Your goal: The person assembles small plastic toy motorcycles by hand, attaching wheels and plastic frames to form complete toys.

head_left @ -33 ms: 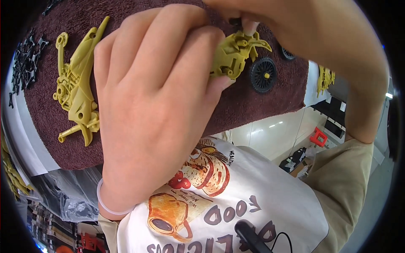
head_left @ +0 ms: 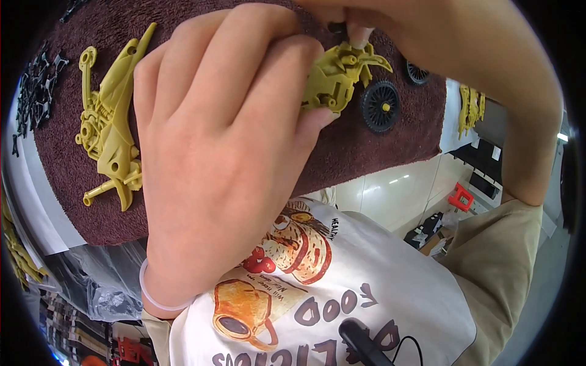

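Note:
My left hand (head_left: 213,137), closed, grips a yellow plastic toy motorcycle body half (head_left: 329,88), its thumb on the lower edge. The hand covers much of the piece. At the top, the fingers of my right hand (head_left: 390,27) pinch against the body's upper end, where a small black part (head_left: 337,28) shows; most of those fingers are out of sight. Just right of the body lies a black spoked toy wheel (head_left: 379,107) with a yellow hub. Left of my left hand rests another yellow motorcycle body (head_left: 110,122), partly covered by that hand.
A dark maroon towel (head_left: 390,155) covers the table. Several small black parts (head_left: 36,91) are heaped at the far left. A second wheel (head_left: 417,74) lies under my right arm. More yellow parts lie at the right edge (head_left: 470,110) and at lower left (head_left: 17,244).
My left hand and the body half it holds have shifted very slightly up and left. The grip of both hands looks the same.

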The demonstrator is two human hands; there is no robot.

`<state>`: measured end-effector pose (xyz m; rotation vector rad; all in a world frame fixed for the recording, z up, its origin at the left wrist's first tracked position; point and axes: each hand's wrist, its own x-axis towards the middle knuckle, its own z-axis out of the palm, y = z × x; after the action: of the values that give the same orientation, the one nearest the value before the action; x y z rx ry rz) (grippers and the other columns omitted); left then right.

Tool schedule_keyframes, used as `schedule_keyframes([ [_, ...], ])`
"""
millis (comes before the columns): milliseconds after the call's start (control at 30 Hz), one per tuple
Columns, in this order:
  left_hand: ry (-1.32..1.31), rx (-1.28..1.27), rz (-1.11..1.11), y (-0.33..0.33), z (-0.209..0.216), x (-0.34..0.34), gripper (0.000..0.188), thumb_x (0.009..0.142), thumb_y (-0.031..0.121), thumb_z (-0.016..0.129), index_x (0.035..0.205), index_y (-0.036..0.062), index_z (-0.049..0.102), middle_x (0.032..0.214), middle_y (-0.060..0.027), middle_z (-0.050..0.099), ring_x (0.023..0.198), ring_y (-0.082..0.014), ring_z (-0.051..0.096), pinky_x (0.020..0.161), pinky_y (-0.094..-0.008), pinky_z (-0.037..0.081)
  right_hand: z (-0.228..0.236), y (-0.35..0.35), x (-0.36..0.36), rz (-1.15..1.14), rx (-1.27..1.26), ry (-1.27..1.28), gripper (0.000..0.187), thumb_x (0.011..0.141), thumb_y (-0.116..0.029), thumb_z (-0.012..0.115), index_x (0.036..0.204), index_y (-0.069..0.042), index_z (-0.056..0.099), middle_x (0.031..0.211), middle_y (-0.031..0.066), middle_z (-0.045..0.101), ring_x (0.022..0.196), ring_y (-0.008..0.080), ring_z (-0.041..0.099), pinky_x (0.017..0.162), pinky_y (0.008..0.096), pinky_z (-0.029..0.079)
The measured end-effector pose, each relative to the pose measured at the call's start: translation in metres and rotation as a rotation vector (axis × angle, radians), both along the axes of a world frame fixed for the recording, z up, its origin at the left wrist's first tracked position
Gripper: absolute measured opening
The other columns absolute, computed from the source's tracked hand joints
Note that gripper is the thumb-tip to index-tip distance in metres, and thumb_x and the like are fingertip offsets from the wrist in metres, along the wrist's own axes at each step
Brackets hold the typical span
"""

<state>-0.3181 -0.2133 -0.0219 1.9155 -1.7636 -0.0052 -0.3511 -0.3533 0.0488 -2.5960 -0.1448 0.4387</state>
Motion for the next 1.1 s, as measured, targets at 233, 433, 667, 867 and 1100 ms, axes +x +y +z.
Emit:
schedule_keyframes([
  [233, -0.018, -0.018, 0.009, 0.003, -0.003, -0.001, 0.038, 0.07, 0.016, 0.077, 0.105, 0.0088, 0.066, 0.113, -0.0068, 0.059, 0.103, -0.0281, 0.055, 0.09, -0.0376, 0.04, 0.001, -0.052, -0.033, 0.066, -0.029, -0.004, 0.012, 0.072, 0.0, 0.072, 0.08, 0.001, 0.063, 0.076, 0.011, 0.064, 0.067, 0.0217, 0.063, 0.058, 0.0308, 0.047],
  [433, 0.043, -0.069, -0.058, 0.003, -0.017, 0.007, 0.038, 0.07, 0.016, 0.077, 0.105, 0.0082, 0.065, 0.112, -0.0064, 0.059, 0.102, -0.0268, 0.055, 0.089, -0.0367, 0.04, 0.009, -0.044, -0.055, -0.434, 0.014, 0.129, 0.017, 0.073, -0.004, 0.077, 0.088, 0.001, 0.068, 0.086, 0.0081, 0.07, 0.073, 0.0136, 0.065, 0.066, 0.0251, 0.052],
  [667, -0.001, -0.013, -0.05, 0.0, -0.01, 0.001, 0.038, 0.07, 0.017, 0.077, 0.105, 0.0074, 0.066, 0.112, -0.0078, 0.059, 0.102, -0.0281, 0.055, 0.089, -0.0375, 0.041, 0.009, -0.04, -0.053, -0.454, 0.019, 0.17, 0.016, 0.074, -0.003, 0.074, 0.085, 0.002, 0.064, 0.083, 0.0106, 0.066, 0.076, 0.0188, 0.065, 0.067, 0.0286, 0.051],
  [867, -0.043, 0.021, -0.001, 0.002, 0.003, 0.003, 0.039, 0.07, 0.016, 0.077, 0.106, 0.0063, 0.066, 0.113, -0.0093, 0.059, 0.102, -0.0287, 0.055, 0.088, -0.0375, 0.041, 0.004, -0.035, -0.041, -0.377, 0.028, 0.137, 0.021, 0.07, -0.002, 0.072, 0.088, 0.002, 0.061, 0.083, 0.0107, 0.061, 0.077, 0.0227, 0.062, 0.069, 0.0304, 0.049],
  [1100, 0.225, -0.073, 0.022, 0.0, -0.019, 0.003, 0.042, 0.069, 0.02, 0.076, 0.107, 0.0066, 0.065, 0.112, -0.0094, 0.056, 0.103, -0.0291, 0.053, 0.092, -0.0409, 0.037, -0.011, -0.034, -0.041, -0.245, 0.035, -0.031, 0.027, 0.066, -0.001, 0.07, 0.09, 0.002, 0.057, 0.084, 0.0109, 0.056, 0.079, 0.0272, 0.058, 0.071, 0.0326, 0.046],
])
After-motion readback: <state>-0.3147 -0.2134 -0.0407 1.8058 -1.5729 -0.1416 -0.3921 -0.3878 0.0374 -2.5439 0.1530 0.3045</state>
